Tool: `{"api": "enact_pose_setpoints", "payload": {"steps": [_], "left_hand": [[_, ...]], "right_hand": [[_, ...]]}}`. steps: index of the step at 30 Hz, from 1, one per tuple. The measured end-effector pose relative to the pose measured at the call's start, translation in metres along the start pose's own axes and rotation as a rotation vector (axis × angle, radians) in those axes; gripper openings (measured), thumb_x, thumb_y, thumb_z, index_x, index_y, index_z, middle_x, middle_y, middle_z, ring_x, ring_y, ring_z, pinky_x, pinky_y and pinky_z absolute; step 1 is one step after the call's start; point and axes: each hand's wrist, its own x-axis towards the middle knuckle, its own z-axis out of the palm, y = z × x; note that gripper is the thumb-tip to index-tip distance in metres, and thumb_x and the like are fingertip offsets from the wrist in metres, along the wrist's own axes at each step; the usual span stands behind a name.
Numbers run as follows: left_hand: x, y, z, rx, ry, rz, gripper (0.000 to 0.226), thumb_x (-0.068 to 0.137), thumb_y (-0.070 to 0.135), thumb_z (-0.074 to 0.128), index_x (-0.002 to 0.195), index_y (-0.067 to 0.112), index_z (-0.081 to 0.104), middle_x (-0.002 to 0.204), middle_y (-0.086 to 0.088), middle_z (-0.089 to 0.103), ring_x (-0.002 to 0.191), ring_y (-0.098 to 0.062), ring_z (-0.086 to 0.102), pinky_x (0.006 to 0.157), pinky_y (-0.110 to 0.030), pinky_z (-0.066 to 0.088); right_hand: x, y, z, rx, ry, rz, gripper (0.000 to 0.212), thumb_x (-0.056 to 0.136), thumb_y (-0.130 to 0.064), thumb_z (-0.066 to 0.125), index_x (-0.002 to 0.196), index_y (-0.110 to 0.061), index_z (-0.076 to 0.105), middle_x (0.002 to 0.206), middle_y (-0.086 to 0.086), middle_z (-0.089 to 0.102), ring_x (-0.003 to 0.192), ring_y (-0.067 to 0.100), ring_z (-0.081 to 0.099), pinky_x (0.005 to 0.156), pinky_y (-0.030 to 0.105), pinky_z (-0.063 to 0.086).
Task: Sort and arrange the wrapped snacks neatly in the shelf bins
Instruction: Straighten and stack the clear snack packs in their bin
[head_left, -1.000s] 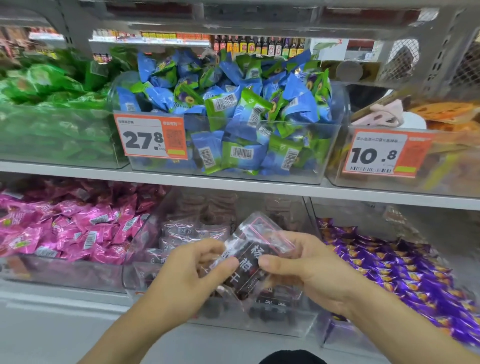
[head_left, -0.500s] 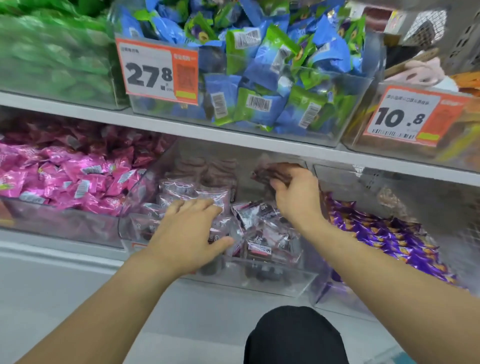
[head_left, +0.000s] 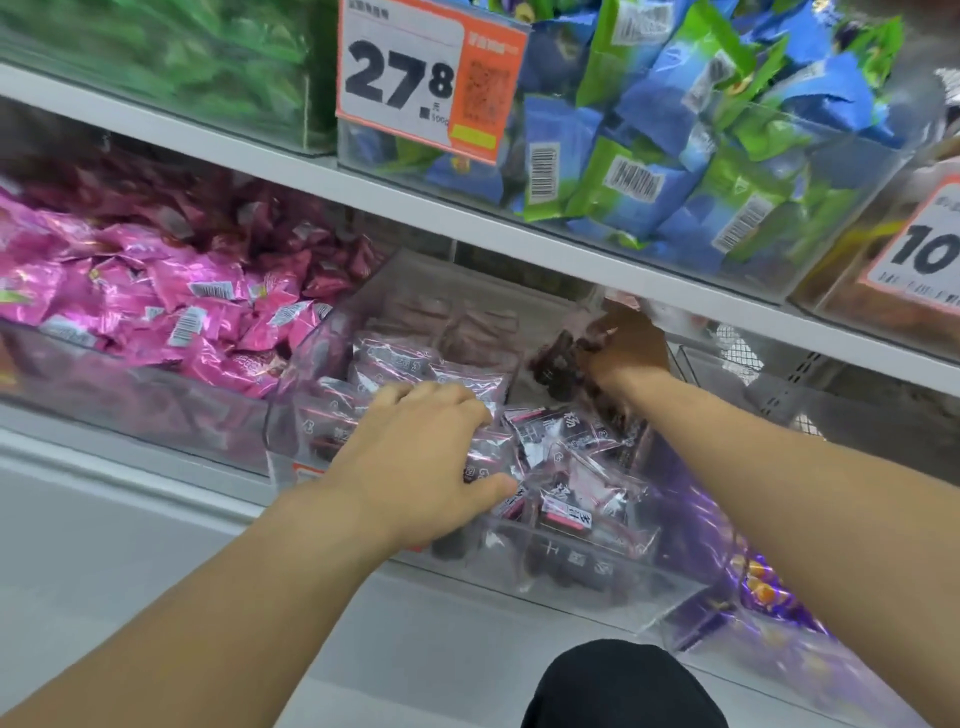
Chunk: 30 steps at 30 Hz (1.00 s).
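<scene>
Pink snacks (head_left: 171, 306) fill the bin on the left. Next to them, the left hand (head_left: 415, 457) lies flat with loose fingers on the clear snack packs (head_left: 566, 467) in the middle bin (head_left: 571, 577). Further right, the right hand (head_left: 626, 348) reaches to the back of that bin and grips a dark snack pack (head_left: 553, 364).

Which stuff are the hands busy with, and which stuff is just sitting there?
Part of the job:
- left hand, resting on the clear-wrapped dark snacks
- right hand, holding one dark snack pack at the back
- middle clear bin

Just sitting there:
- pink snacks
- blue and green packs
- purple snacks
- 27.8 price tag
</scene>
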Motion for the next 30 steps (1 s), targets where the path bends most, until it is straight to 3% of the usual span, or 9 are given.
{"api": "enact_pose_setpoints", "payload": {"steps": [2, 4, 6, 8, 18, 21, 24, 27, 30], "left_hand": [[0.001, 0.0, 0.001, -0.001, 0.008, 0.009, 0.068, 0.085, 0.071, 0.045, 0.14, 0.031, 0.044, 0.147, 0.013, 0.039, 0.136, -0.009, 0.034, 0.115, -0.033, 0.015], [0.002, 0.0, 0.002, 0.008, 0.015, 0.013, 0.067, 0.085, 0.071, 0.045, 0.139, 0.032, 0.045, 0.145, 0.014, 0.041, 0.134, -0.009, 0.035, 0.114, -0.033, 0.017], [0.002, 0.001, 0.003, 0.009, 0.018, 0.01, 0.066, 0.085, 0.071, 0.045, 0.138, 0.032, 0.045, 0.144, 0.014, 0.041, 0.133, -0.009, 0.036, 0.114, -0.032, 0.017], [0.001, 0.001, 0.003, 0.002, 0.014, 0.005, 0.066, 0.085, 0.071, 0.045, 0.138, 0.033, 0.045, 0.144, 0.015, 0.041, 0.133, -0.009, 0.035, 0.114, -0.032, 0.017], [-0.001, 0.001, 0.001, 0.005, 0.027, 0.022, 0.068, 0.085, 0.075, 0.039, 0.139, 0.034, 0.043, 0.144, 0.017, 0.04, 0.132, -0.006, 0.034, 0.112, -0.029, 0.015], [-0.002, 0.0, 0.001, -0.005, 0.026, 0.019, 0.073, 0.08, 0.08, 0.031, 0.137, 0.036, 0.044, 0.142, 0.018, 0.041, 0.13, -0.006, 0.036, 0.11, -0.028, 0.017], [-0.001, -0.001, 0.001, -0.013, 0.022, 0.021, 0.082, 0.07, 0.08, 0.019, 0.135, 0.037, 0.046, 0.139, 0.019, 0.043, 0.128, -0.006, 0.038, 0.109, -0.029, 0.02], [0.0, 0.0, 0.001, -0.024, 0.009, 0.018, 0.072, 0.079, 0.079, 0.032, 0.135, 0.036, 0.047, 0.138, 0.019, 0.044, 0.127, -0.007, 0.039, 0.109, -0.031, 0.021], [0.002, 0.0, 0.0, -0.023, -0.001, 0.015, 0.065, 0.083, 0.074, 0.044, 0.136, 0.036, 0.045, 0.138, 0.02, 0.043, 0.129, -0.006, 0.037, 0.111, -0.03, 0.02]], "right_hand": [[0.003, 0.003, 0.001, 0.001, -0.017, -0.044, 0.02, 0.082, -0.023, 0.076, 0.097, -0.016, 0.065, 0.106, 0.004, 0.066, 0.098, 0.022, 0.064, 0.077, 0.019, 0.051], [0.005, 0.0, 0.004, 0.062, -0.054, -0.116, 0.029, 0.075, -0.019, 0.082, 0.075, -0.029, 0.054, 0.09, -0.001, 0.059, 0.085, 0.016, 0.056, 0.065, 0.01, 0.043], [0.005, -0.003, 0.008, 0.107, -0.068, -0.176, 0.026, 0.071, -0.014, 0.086, 0.09, -0.023, 0.07, 0.1, 0.002, 0.067, 0.093, 0.016, 0.061, 0.086, 0.019, 0.049], [0.007, -0.005, 0.012, 0.066, -0.057, -0.239, 0.041, 0.071, -0.014, 0.087, 0.109, -0.016, 0.073, 0.116, 0.004, 0.069, 0.105, 0.021, 0.064, 0.097, 0.03, 0.049], [0.009, -0.005, 0.004, -0.307, 0.088, -0.333, 0.062, 0.067, -0.047, 0.087, 0.111, -0.013, 0.06, 0.117, 0.009, 0.062, 0.111, 0.032, 0.057, 0.086, 0.037, 0.045], [0.013, 0.003, -0.003, -0.264, 0.018, -0.296, 0.058, 0.069, -0.051, 0.084, 0.109, -0.015, 0.062, 0.115, 0.005, 0.063, 0.109, 0.029, 0.057, 0.081, 0.032, 0.041], [0.011, 0.019, -0.018, -0.266, -0.083, -0.308, 0.06, 0.07, -0.033, 0.089, 0.121, -0.017, 0.063, 0.124, 0.003, 0.064, 0.114, 0.026, 0.059, 0.091, 0.029, 0.045], [0.005, 0.03, -0.038, -0.197, -0.232, -0.304, 0.08, 0.063, -0.028, 0.093, 0.133, -0.011, 0.058, 0.13, 0.007, 0.063, 0.117, 0.022, 0.06, 0.099, 0.026, 0.045], [0.002, 0.031, -0.046, -0.329, -0.364, -0.308, 0.098, 0.062, -0.038, 0.093, 0.144, -0.012, 0.045, 0.139, 0.006, 0.053, 0.124, 0.022, 0.054, 0.101, 0.027, 0.043]]}}
